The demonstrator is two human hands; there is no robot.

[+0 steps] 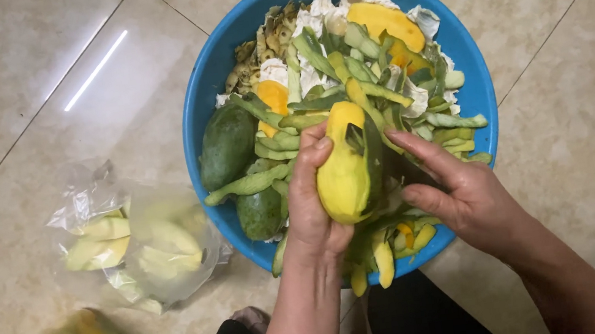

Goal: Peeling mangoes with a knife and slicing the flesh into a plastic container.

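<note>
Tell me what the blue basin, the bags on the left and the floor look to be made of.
Blue basin: likely plastic, going by its uniform bright colour and smooth, slightly glossy rim. Bags: thin clear plastic film, crinkled and shiny, with mango pieces showing through. Floor: glazed beige tile, ceramic or stone-look, with grout lines and a sharp reflection of a lamp.

Half-peeled yellow mango (343,172) (upright, held)
</note>
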